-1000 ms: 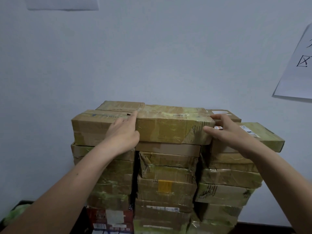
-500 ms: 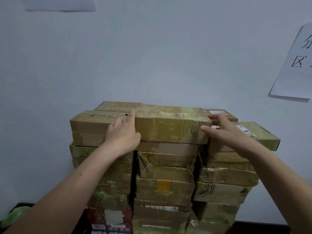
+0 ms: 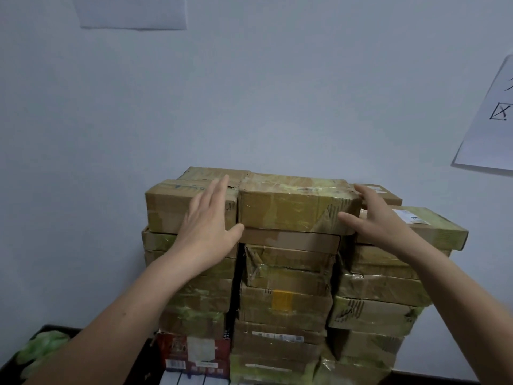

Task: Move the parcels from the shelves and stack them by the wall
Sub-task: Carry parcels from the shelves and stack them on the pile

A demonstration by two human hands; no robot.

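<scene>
Top parcel (image 3: pixel 291 212) between left hand (image 3: pixel 208 226), right hand (image 3: pixel 380 218); ungripped

Both bare forearms extend forward and upward. The left hand (image 3: pixel 209 229) is flat, fingers (image 3: pixel 218 193) straight and together. The right hand (image 3: pixel 381 218) is spread, thumb out.

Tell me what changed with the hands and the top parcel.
The left hand has straightened its fingers and eased off the left end of the top parcel; the right hand has loosened at the right end. The parcel and the stacks stayed in place.
</scene>
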